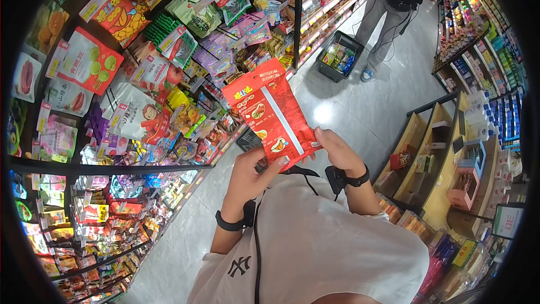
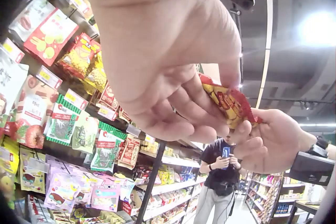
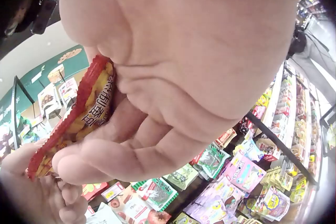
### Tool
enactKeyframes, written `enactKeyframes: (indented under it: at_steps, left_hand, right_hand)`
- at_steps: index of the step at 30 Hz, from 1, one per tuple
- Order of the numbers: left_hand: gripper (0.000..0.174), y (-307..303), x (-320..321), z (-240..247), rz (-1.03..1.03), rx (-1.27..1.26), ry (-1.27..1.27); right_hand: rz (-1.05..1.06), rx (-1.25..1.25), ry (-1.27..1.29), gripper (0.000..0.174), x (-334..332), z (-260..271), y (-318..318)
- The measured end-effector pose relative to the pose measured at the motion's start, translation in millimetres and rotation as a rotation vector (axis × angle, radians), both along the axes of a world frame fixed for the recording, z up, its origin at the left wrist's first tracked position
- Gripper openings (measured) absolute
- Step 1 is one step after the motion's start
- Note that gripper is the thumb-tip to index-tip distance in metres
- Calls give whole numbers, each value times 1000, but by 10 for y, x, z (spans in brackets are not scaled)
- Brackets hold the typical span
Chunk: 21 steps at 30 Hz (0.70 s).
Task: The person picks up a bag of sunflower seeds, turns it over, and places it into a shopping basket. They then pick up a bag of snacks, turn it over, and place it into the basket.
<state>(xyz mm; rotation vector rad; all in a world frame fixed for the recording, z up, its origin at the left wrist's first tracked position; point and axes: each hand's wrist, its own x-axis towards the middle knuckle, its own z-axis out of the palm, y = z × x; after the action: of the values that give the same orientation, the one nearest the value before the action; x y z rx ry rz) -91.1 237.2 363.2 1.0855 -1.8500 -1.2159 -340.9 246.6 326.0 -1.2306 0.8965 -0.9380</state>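
A red snack bag point(image 1: 268, 117) is held up in front of the chest, its printed back with a pale lengthwise strip turned to the head camera. My left hand point(image 1: 248, 170) pinches its lower left corner, thumb on the back and fingers underneath. At the lower right corner my right hand point(image 1: 341, 154) grips it the same way. The yellow and red front of the bag point(image 2: 227, 102) shows between both hands in the left wrist view. In the right wrist view, the bag's edge point(image 3: 84, 109) runs under the curled fingers, and the palm hides part of it.
Hanging snack packets point(image 1: 140, 115) fill the rack on the left. Wooden display shelves point(image 1: 427, 163) stand at the right. Farther along the tiled aisle point(image 1: 360, 112), a person point(image 1: 388, 5) holds a phone beside a black shopping basket point(image 1: 340, 56) with goods in it.
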Motion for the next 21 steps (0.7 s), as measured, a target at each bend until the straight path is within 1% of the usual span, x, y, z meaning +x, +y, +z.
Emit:
enactKeyframes:
  at_steps: [4, 7, 10, 16, 21]
  left_hand:
    - [26, 17, 52, -39, -34, -10, -11]
    - [27, 42, 41, -26, -20, -4, 0]
    - [28, 34, 100, -132, -34, -8, -33]
    - [32, 72, 94, -140, 18, 28, 2]
    - [35, 97, 84, -198, 102, 27, 104]
  right_hand:
    - [-17, 7, -14, 69, 22, 25, 6]
    - [-1, -2, -11, 68, 21, -13, 6]
    - [1, -8, -1, 68, 51, -9, 14]
    - [35, -5, -22, 66, 73, -32, 56]
    - [90, -1, -6, 59, 65, -57, 71]
